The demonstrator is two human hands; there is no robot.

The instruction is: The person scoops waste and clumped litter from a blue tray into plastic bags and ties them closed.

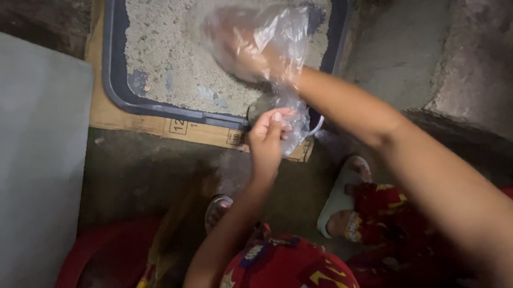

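Head view: plastic bag (262, 40) sheathes right hand (245, 50); left hand (268, 138) grip pinches its edge

Open grit in litter tray (113, 81) left half; concrete step (471, 60) blocks right (grey panel (26, 164) hems left).

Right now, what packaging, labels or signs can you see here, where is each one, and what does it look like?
Clear plastic bag: pulled over the right hand, above the grey litter tray; crinkled, see-through.
Cardboard sheet: flat under the tray; brown, with small black-outlined printed boxes along its near edge.
Left hand: pinches the bag's lower edge.
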